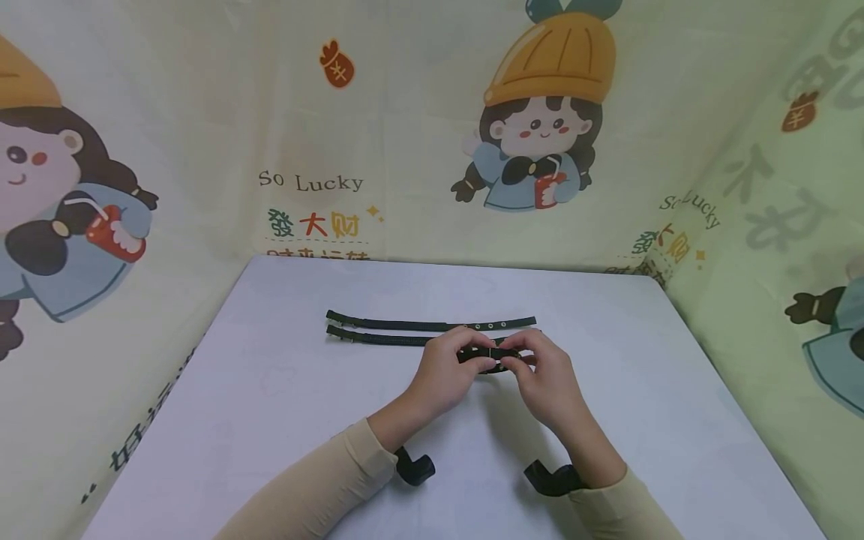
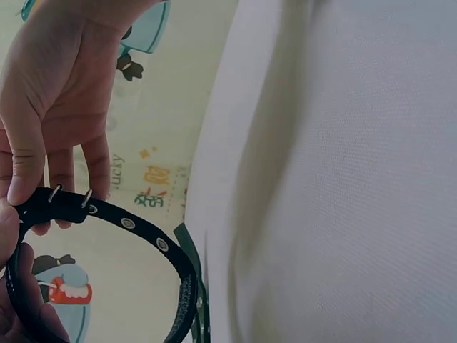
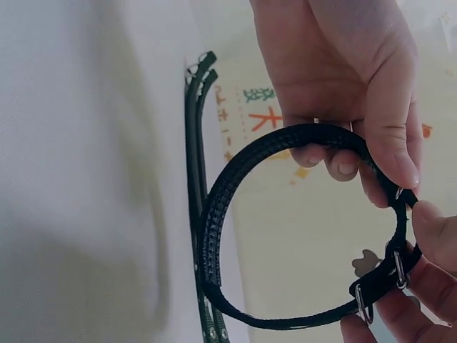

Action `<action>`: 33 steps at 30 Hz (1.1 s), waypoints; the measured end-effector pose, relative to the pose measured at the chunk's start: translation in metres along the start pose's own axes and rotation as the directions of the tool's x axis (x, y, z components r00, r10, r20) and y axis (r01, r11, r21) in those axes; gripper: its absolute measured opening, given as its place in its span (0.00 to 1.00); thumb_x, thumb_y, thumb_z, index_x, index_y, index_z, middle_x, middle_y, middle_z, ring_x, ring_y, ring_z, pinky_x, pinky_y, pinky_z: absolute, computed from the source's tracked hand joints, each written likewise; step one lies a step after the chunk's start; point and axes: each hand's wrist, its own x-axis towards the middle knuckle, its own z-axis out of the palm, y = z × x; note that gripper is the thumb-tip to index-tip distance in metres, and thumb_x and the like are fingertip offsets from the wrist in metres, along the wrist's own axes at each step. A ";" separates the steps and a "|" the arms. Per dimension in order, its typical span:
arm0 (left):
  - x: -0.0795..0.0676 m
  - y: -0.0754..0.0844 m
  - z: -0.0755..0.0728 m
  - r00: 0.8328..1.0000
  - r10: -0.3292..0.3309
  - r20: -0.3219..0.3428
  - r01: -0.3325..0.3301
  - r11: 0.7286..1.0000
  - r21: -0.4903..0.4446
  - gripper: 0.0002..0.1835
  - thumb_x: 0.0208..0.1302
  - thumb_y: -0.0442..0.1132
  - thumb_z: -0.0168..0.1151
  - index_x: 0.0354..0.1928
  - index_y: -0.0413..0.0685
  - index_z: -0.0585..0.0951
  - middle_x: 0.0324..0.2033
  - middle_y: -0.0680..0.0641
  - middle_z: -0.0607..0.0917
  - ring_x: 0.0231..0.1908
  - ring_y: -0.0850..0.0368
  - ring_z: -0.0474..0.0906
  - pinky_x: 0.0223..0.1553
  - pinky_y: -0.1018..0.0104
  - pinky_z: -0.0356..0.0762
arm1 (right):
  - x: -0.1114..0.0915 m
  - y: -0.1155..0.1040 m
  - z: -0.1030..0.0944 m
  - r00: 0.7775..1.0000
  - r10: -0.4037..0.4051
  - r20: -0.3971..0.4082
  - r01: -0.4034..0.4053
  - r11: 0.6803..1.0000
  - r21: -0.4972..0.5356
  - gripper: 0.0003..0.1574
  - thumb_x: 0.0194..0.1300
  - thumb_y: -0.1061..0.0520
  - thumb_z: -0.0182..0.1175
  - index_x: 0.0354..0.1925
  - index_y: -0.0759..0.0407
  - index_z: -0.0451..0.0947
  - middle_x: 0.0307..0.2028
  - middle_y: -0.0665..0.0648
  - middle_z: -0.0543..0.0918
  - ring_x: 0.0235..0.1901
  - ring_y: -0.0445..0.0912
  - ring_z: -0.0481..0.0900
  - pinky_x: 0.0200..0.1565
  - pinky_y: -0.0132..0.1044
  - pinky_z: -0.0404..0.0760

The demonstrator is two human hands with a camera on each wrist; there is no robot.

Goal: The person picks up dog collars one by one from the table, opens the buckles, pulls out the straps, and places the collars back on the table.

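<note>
Both hands hold a black strap collar [image 3: 218, 207], bent round into a loop above the table. My left hand [image 1: 448, 367] grips its left side, the thumb in front and the fingers behind the band. With thumb and fingertips, my right hand [image 1: 547, 371] pinches the part where the ends meet. Metal rings [image 3: 364, 304] stand out there, and a row of metal eyelets [image 2: 128, 223] runs along the strap. In the left wrist view the right hand [image 2: 61, 93] shows at the top; the left hand [image 2: 7, 232] is mostly cut off at the edge.
Two similar black straps lie flat, side by side, behind the hands: a farther strap [image 1: 405, 325] and a nearer strap [image 1: 388, 340], partly hidden by the left hand. The white table [image 1: 270, 397] is enclosed by printed cloth walls [image 1: 418, 150].
</note>
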 end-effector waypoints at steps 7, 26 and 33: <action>0.001 -0.001 -0.002 0.998 0.059 -0.020 -0.059 0.998 0.018 0.12 0.65 0.35 0.78 0.49 0.56 0.90 0.46 0.58 0.90 0.48 0.63 0.85 0.48 0.63 0.85 | 0.001 0.001 0.000 1.000 0.001 -0.010 -0.001 0.999 0.037 0.14 0.71 0.70 0.68 0.50 0.57 0.82 0.52 0.55 0.86 0.55 0.53 0.87 0.57 0.52 0.89; 0.002 -0.001 -0.006 0.998 0.039 -0.056 -0.042 0.998 -0.049 0.12 0.65 0.33 0.77 0.49 0.52 0.89 0.43 0.53 0.89 0.43 0.61 0.85 0.45 0.70 0.85 | 0.001 -0.001 0.000 0.996 0.017 -0.082 -0.008 0.994 0.108 0.12 0.73 0.69 0.65 0.52 0.61 0.79 0.49 0.59 0.87 0.53 0.52 0.88 0.56 0.51 0.89; 0.001 -0.002 -0.007 0.999 -0.034 -0.014 0.033 0.998 -0.061 0.12 0.69 0.35 0.74 0.51 0.55 0.87 0.43 0.55 0.88 0.46 0.60 0.84 0.48 0.67 0.83 | 0.003 -0.003 -0.002 0.994 0.077 -0.081 -0.062 0.983 0.173 0.11 0.78 0.67 0.60 0.55 0.62 0.76 0.51 0.61 0.86 0.55 0.53 0.85 0.60 0.55 0.87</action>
